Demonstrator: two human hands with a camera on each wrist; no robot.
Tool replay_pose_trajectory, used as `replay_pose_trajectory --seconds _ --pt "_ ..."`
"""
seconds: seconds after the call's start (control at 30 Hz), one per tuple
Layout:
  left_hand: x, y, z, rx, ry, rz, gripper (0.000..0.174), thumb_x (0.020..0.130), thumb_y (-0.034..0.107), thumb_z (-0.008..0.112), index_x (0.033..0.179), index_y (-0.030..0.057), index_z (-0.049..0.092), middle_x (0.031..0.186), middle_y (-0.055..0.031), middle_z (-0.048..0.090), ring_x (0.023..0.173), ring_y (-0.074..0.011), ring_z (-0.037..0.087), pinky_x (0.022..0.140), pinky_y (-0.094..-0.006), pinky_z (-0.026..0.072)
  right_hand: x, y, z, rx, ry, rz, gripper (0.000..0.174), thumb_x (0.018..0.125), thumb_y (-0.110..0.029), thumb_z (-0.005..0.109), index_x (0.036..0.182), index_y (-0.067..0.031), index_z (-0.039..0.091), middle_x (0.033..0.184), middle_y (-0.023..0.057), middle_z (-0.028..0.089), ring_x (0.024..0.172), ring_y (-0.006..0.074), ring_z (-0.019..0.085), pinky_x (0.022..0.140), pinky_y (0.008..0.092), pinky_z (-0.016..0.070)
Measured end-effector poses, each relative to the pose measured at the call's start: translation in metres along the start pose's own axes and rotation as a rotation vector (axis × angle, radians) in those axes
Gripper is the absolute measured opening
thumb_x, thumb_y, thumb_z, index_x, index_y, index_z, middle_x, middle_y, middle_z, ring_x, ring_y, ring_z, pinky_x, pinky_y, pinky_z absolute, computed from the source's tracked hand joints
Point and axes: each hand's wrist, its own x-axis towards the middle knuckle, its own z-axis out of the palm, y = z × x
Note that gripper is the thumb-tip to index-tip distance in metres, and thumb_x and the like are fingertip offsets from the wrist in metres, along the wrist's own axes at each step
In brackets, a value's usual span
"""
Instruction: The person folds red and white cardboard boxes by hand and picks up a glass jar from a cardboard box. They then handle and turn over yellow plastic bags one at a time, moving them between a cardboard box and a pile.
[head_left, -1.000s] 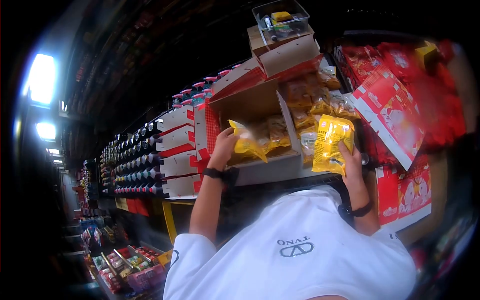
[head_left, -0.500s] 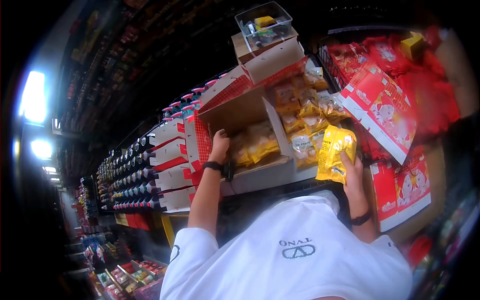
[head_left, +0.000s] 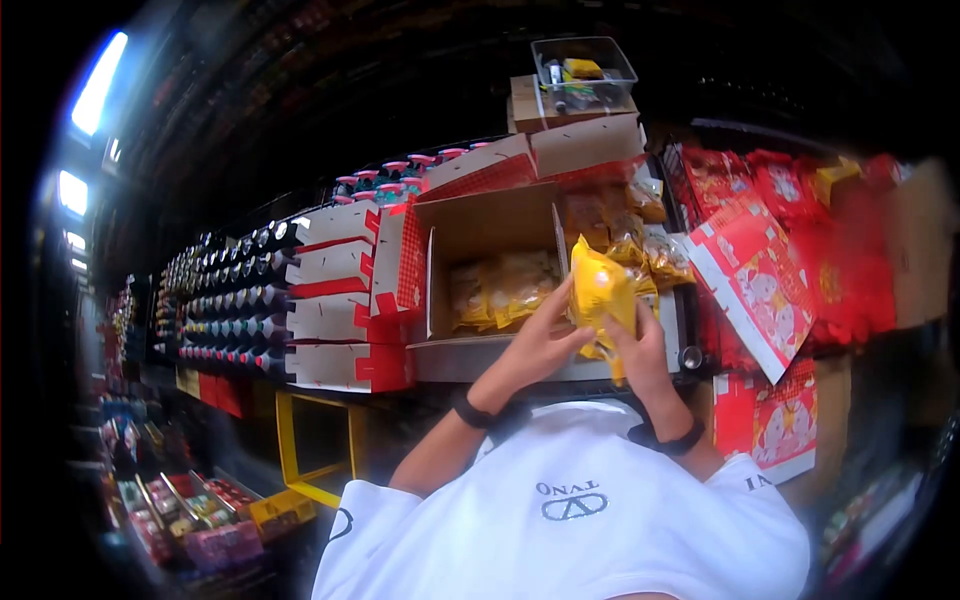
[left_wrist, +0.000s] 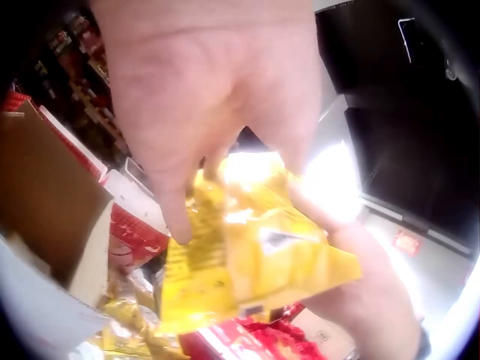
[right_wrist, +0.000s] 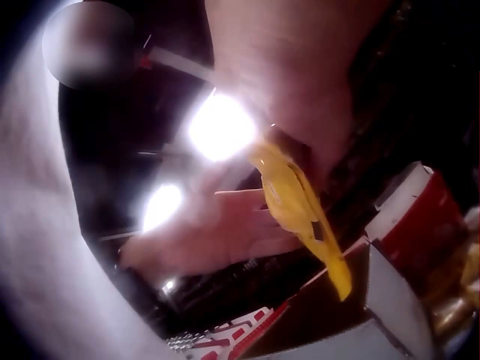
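Note:
Both hands are at a yellow packet (head_left: 603, 292) in front of the open carton's right side. My left hand (head_left: 532, 348) grips its left edge; my right hand (head_left: 645, 362) holds it low on the right. In the left wrist view, fingers and thumb of my left hand (left_wrist: 217, 82) come down around the packet (left_wrist: 262, 255), with my right hand (left_wrist: 371, 292) at its other side. The right wrist view shows the packet (right_wrist: 292, 199) edge-on between my right hand (right_wrist: 292, 82) and left hand (right_wrist: 214, 232). Similar packets (head_left: 505, 292) lie in the carton (head_left: 490, 215).
More packets (head_left: 665, 255) lie right of the carton. Beyond them are red bags (head_left: 785, 185) and a red-and-white printed carton piece (head_left: 755, 275). Dark-bodied bottles (head_left: 245, 325) line the left side. A clear bin (head_left: 598, 95) stands behind on a box.
The left hand let go of a packet in the carton, then moved right to the packet in the right hand. That packet has shifted left and turned more edge-on. The head view has shifted.

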Motion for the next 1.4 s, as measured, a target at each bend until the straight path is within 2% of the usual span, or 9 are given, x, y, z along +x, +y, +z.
replay_pose_trajectory --seconds 0.2,0.23,0.37,0.6,0.9,1.03,1.17,1.3,1.4 --pt "-0.009 0.023 -0.024 -0.428 0.103 -0.158 0.061 0.092 0.017 0.071 0.143 0.0021 0.042 0.132 -0.0108 0.059 0.111 -0.0189 0.062 0.094 -0.0323 0.0518 -0.014 -0.042 0.037 -0.766 -0.266 -0.501 0.052 0.087 -0.016 0.075 0.133 0.0002 0.057 0.133 0.0189 0.057 0.123 0.0342 0.058 0.105 0.0396 0.0442" --pt "-0.014 0.022 -0.029 -0.522 0.114 -0.19 0.059 0.092 0.02 0.071 0.142 0.0022 0.045 0.131 -0.0108 0.06 0.112 -0.0195 0.062 0.095 -0.0338 0.0516 -0.007 -0.038 0.03 -0.759 -0.337 -0.568 0.053 0.089 -0.012 0.074 0.136 0.0015 0.053 0.126 0.0134 0.061 0.122 0.0234 0.058 0.103 0.0341 0.0453" --pt "-0.029 0.018 -0.04 -0.514 0.017 -0.223 0.061 0.091 0.024 0.073 0.141 0.0021 0.045 0.132 -0.0111 0.059 0.116 -0.0201 0.061 0.099 -0.0357 0.0504 0.01 -0.031 0.02 -0.4 0.093 -0.328 0.038 0.094 -0.014 0.07 0.128 0.0004 0.058 0.122 0.0103 0.063 0.106 0.0137 0.061 0.093 0.0287 0.0493" --pt "-0.041 0.016 -0.033 -0.212 -0.027 -0.077 0.052 0.093 0.015 0.072 0.138 0.0003 0.049 0.128 -0.0112 0.063 0.114 -0.0169 0.062 0.096 -0.0316 0.052 0.016 -0.033 -0.004 -0.111 0.095 -0.092 0.021 0.094 -0.02 0.074 0.101 -0.0018 0.066 0.088 -0.0001 0.067 0.086 0.0049 0.06 0.079 0.0211 0.0472" --pt "-0.038 0.02 -0.033 0.088 0.352 0.066 0.013 0.089 0.004 0.072 0.1 -0.0032 0.072 0.104 -0.0091 0.074 0.093 -0.0167 0.068 0.089 -0.0305 0.0544 -0.004 -0.033 0.007 -0.144 0.142 -0.28 0.009 0.091 -0.006 0.073 0.095 -0.0014 0.067 0.087 0.002 0.069 0.081 0.0072 0.062 0.076 0.0232 0.0493" --pt "-0.037 0.047 -0.031 0.671 0.424 0.444 0.007 0.086 0.0 0.072 0.094 -0.0009 0.071 0.09 -0.0115 0.072 0.08 -0.0187 0.068 0.096 -0.0377 0.0543 -0.02 -0.038 0.004 -0.538 -0.116 -0.759 0.009 0.088 0.004 0.069 0.094 -0.0017 0.068 0.084 0.0104 0.071 0.079 0.017 0.068 0.075 0.0282 0.053" --pt "-0.045 0.1 -0.02 0.918 0.316 0.689 0.005 0.083 -0.001 0.072 0.086 0.0023 0.07 0.087 -0.0139 0.072 0.081 -0.0308 0.069 0.097 -0.0441 0.0533 -0.01 -0.033 -0.012 -0.312 0.183 -0.412 0.008 0.086 0.002 0.071 0.089 -0.0047 0.069 0.083 0.0094 0.073 0.08 0.0195 0.071 0.076 0.0318 0.0547" --pt "-0.029 0.07 -0.034 0.557 0.494 0.453 0.007 0.084 -0.002 0.072 0.087 0.0035 0.07 0.085 -0.0126 0.071 0.08 -0.0314 0.07 0.096 -0.0457 0.0534 -0.026 -0.058 0.011 -0.481 -0.176 -0.823 0.01 0.087 0.007 0.067 0.091 -0.0017 0.068 0.083 0.0109 0.069 0.075 0.0169 0.067 0.072 0.0288 0.053" --pt "-0.046 0.089 -0.022 0.69 0.348 0.623 0.006 0.085 -0.003 0.07 0.09 0.0005 0.069 0.084 -0.0137 0.072 0.079 -0.0313 0.07 0.094 -0.0407 0.0552 0.0 -0.041 -0.011 -0.448 0.122 -0.589 0.011 0.089 0.008 0.066 0.094 -0.0017 0.065 0.086 0.0052 0.066 0.08 0.0112 0.064 0.076 0.0239 0.0515"
